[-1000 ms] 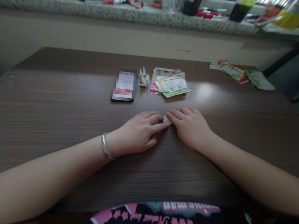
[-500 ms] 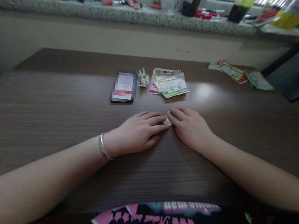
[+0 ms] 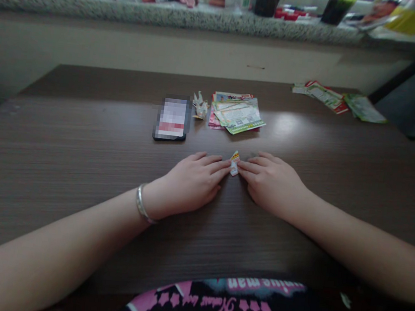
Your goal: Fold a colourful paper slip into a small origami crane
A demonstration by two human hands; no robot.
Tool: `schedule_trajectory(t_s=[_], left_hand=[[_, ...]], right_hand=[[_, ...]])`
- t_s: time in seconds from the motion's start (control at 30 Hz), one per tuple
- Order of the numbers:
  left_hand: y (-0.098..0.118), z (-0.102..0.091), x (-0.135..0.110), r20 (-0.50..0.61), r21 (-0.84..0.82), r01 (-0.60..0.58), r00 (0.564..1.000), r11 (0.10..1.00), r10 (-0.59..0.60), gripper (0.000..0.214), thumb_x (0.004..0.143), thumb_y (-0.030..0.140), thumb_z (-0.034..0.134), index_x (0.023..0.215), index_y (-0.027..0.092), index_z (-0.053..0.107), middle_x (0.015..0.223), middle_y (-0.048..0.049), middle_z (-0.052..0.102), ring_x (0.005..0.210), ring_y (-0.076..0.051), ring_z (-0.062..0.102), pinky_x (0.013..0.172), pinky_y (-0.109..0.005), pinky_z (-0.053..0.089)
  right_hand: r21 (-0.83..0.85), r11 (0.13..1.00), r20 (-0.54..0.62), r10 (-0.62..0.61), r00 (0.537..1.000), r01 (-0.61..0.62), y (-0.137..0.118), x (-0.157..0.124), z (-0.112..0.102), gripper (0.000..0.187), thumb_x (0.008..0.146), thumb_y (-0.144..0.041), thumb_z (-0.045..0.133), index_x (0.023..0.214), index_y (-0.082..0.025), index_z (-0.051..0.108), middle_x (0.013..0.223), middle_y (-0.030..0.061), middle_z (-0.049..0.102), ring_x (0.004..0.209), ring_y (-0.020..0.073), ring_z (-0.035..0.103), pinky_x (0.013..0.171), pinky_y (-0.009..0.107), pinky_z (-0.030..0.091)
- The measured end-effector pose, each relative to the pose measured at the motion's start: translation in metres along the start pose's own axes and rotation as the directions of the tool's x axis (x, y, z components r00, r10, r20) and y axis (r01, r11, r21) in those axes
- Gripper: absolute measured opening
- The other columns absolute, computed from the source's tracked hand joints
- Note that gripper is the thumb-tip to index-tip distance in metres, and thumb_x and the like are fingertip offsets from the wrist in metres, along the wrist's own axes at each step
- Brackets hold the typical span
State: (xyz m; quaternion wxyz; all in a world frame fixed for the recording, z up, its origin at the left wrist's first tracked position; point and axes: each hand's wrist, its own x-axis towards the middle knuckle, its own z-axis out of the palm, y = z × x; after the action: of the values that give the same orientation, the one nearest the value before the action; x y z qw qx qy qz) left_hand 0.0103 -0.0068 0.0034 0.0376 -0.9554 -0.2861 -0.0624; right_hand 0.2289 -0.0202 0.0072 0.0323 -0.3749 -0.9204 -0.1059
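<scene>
A small folded piece of paper [image 3: 234, 164], white with yellow and orange print, lies on the brown table between my two hands. My left hand [image 3: 195, 181], with a silver bangle at the wrist, holds its left edge with the fingertips; the thumb is mostly tucked under. From the other side, my right hand [image 3: 274, 183] pinches the right edge, its fingers close together and its thumb hidden. Beyond the hands is a stack of printed paper sheets [image 3: 240, 114]. Left of the stack stands a small pointed folded-paper figure [image 3: 200, 107].
A phone [image 3: 172, 119] with a blurred screen lies left of the paper figure. More printed papers [image 3: 328, 98] are at the table's [image 3: 80, 151] far right corner. Bottles, cups and clutter line the granite windowsill [image 3: 193, 20] behind the table.
My right hand has drawn back slightly to the right, uncovering more of the folded paper, which now stands more upright in view. The left hand has barely moved. The view has tilted slightly down.
</scene>
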Motion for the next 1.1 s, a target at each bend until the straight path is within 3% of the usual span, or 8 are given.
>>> schedule_trajectory(t_s=[0.2, 0.4, 0.53, 0.63, 0.73, 0.83, 1.1], left_hand=[[-0.008, 0.003, -0.002, -0.005, -0.081, -0.029, 1.0, 0.996, 0.028, 0.047, 0.089, 0.023, 0.049, 0.134, 0.013, 0.049, 0.137, -0.0094, 0.053, 0.125, -0.024, 0.05, 0.108, -0.039, 0.041], [-0.008, -0.002, -0.003, 0.035, -0.088, -0.071, 0.997, 0.994, 0.074, 0.037, 0.091, 0.026, 0.046, 0.125, 0.016, 0.057, 0.122, -0.0093, 0.061, 0.115, -0.024, 0.056, 0.104, -0.041, 0.044], [-0.001, 0.0, -0.004, -0.075, -0.042, -0.114, 0.991, 0.993, 0.111, 0.036, 0.091, 0.024, 0.047, 0.125, 0.016, 0.056, 0.123, -0.0082, 0.061, 0.121, -0.024, 0.053, 0.106, -0.039, 0.043], [0.001, 0.003, -0.005, -0.111, -0.023, -0.064, 0.992, 0.998, 0.062, 0.033, 0.093, 0.021, 0.045, 0.124, 0.018, 0.056, 0.122, -0.0055, 0.062, 0.11, -0.02, 0.06, 0.109, -0.04, 0.04], [0.0, 0.002, -0.005, -0.132, -0.035, 0.004, 0.991, 0.999, -0.009, 0.033, 0.094, 0.023, 0.045, 0.124, 0.017, 0.056, 0.116, -0.006, 0.064, 0.102, -0.02, 0.061, 0.097, -0.037, 0.048], [-0.002, -0.001, -0.005, -0.112, -0.041, 0.065, 0.991, 0.997, -0.069, 0.027, 0.094, 0.03, 0.048, 0.115, 0.021, 0.061, 0.114, -0.0043, 0.065, 0.099, -0.022, 0.061, 0.088, -0.038, 0.05], [-0.01, 0.002, -0.006, -0.069, -0.024, 0.139, 0.988, 0.99, -0.14, 0.022, 0.093, 0.032, 0.05, 0.104, 0.021, 0.065, 0.1, -0.0056, 0.064, 0.091, -0.02, 0.058, 0.081, -0.035, 0.047]], right_hand=[[0.057, 0.998, -0.01, 0.034, 0.999, -0.033, 0.001, -0.002, 0.001, 0.032, 0.088, -0.019, 0.049, 0.114, -0.016, 0.067, 0.124, 0.0061, 0.066, 0.099, 0.024, 0.064, 0.1, 0.043, 0.039], [0.102, 0.994, -0.04, 0.055, 0.998, -0.051, 0.007, -0.001, 0.009, 0.037, 0.092, -0.032, 0.048, 0.121, -0.015, 0.063, 0.125, 0.007, 0.065, 0.104, 0.0245, 0.062, 0.093, 0.039, 0.045], [0.134, 0.99, -0.045, 0.044, 0.998, -0.037, 0.013, 0.002, 0.013, 0.034, 0.093, -0.037, 0.05, 0.114, -0.017, 0.068, 0.12, 0.0073, 0.067, 0.1, 0.024, 0.062, 0.087, 0.037, 0.048], [0.169, 0.985, -0.064, 0.032, 0.997, -0.02, 0.015, 0.003, 0.012, 0.032, 0.094, -0.037, 0.048, 0.11, -0.019, 0.07, 0.113, 0.006, 0.07, 0.097, 0.0227, 0.062, 0.084, 0.035, 0.048], [0.206, 0.979, -0.086, 0.025, 0.996, -0.007, 0.015, 0.003, 0.01, 0.03, 0.094, -0.036, 0.049, 0.111, -0.022, 0.069, 0.11, 0.0036, 0.071, 0.094, 0.0213, 0.062, 0.081, 0.035, 0.048], [0.23, 0.973, -0.09, 0.019, 0.996, 0.002, 0.014, 0.003, 0.008, 0.028, 0.093, -0.034, 0.05, 0.112, -0.024, 0.069, 0.11, 0.0015, 0.071, 0.093, 0.0208, 0.062, 0.08, 0.034, 0.047], [0.3, 0.954, -0.125, 0.01, 0.992, 0.028, 0.015, 0.003, 0.01, 0.022, 0.092, -0.028, 0.051, 0.097, -0.022, 0.072, 0.107, 0.001, 0.072, 0.093, 0.0195, 0.061, 0.083, 0.033, 0.046]])
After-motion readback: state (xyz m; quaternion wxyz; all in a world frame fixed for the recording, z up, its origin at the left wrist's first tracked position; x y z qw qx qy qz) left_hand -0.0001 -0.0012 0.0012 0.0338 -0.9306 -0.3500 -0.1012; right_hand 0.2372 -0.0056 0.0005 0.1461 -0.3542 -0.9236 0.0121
